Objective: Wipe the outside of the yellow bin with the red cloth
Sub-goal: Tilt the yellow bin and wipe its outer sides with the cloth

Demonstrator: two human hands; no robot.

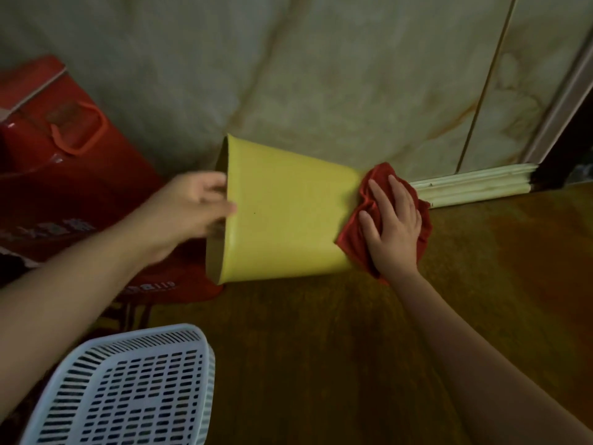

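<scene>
Yellow plastic is what the bin (285, 210) is made of. It is held on its side, low over the brown floor (321, 348) and close to the wall (321, 75). Its open mouth is turned to the left and its narrow bottom to the right.

The rim is gripped by the left hand (189, 207). The thumb is laid on the outside, and the other fingers are curled over the edge. This hand is a bit blurred.

The red cloth (356, 239) is pressed against the bottom end of the bin by the right hand (394, 226). The fingers (378, 194) are laid flat and spread a little on the bunched cloth.

Most of the yellow side is not covered by the cloth, so much wiping seems to be left.

The bin could be pushed out of the left hand if the cloth is pressed too hard, because only the rim is held. The cloth could slip off the rounded end and be dropped.

A red bag (80, 175) is seen behind the left arm. A white basket (134, 387) is seen near the bottom.
</scene>
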